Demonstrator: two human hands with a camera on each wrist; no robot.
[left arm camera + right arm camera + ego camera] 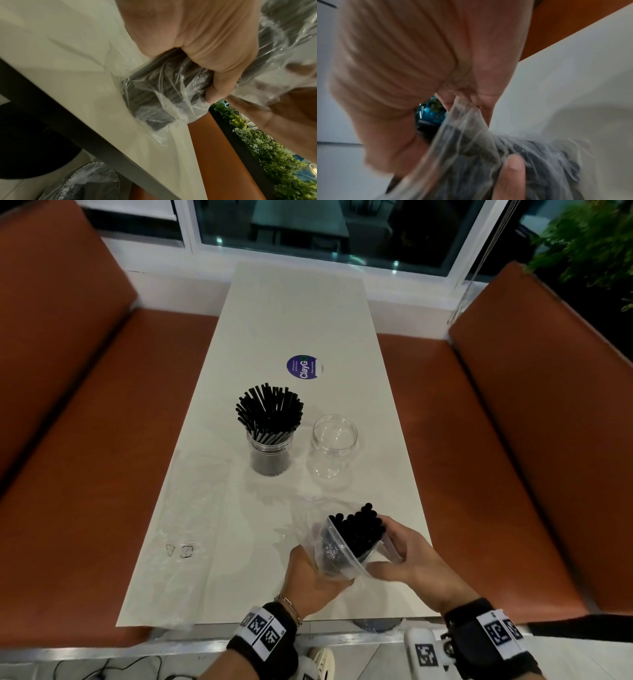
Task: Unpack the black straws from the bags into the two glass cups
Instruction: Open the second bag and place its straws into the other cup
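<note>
A clear plastic bag (330,556) with a bundle of black straws (359,529) poking out of its open mouth is held above the near end of the white table (294,313). My left hand (313,573) grips the bag's lower part (164,94) around the straws. My right hand (404,556) pinches the bag's open edge (462,121) on the right. Further back stand two glass cups: the left cup (270,455) is packed with black straws (269,412), the right cup (334,445) is empty.
A flat empty clear bag (185,529) lies on the table's near left. A round purple sticker (303,367) sits mid-table. Orange benches (85,422) flank both sides. A bin lined with plastic (85,182) stands on the floor under the near edge.
</note>
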